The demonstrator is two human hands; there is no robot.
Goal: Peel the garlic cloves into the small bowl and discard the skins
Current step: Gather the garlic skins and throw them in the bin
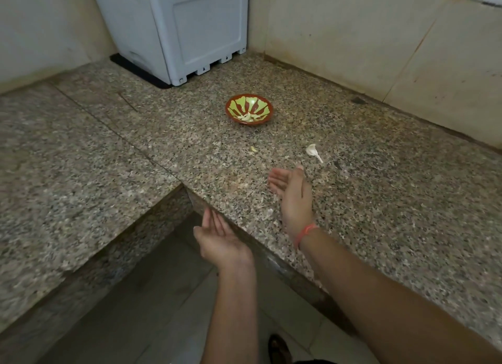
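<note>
A small red and green bowl (248, 108) stands on the granite counter (380, 189) and holds a few peeled garlic cloves (247, 116). A white piece of garlic skin (313, 151) lies to its right, and a small pale scrap (253, 148) lies in front of the bowl. My right hand (292, 195) is over the counter on its edge, fingers straight, palm facing left, holding nothing. My left hand (220, 238) is just off the counter's front edge, palm up and cupped loosely, with nothing visible in it. Tiny skin flakes (267, 213) lie near the right hand.
A grey-white plastic appliance (187, 29) on a black mat stands at the back in the corner. Tiled walls close the counter at the back and right. The counter bends in an L to the left. Below is a tiled floor (152, 295) with my sandalled foot (278, 348).
</note>
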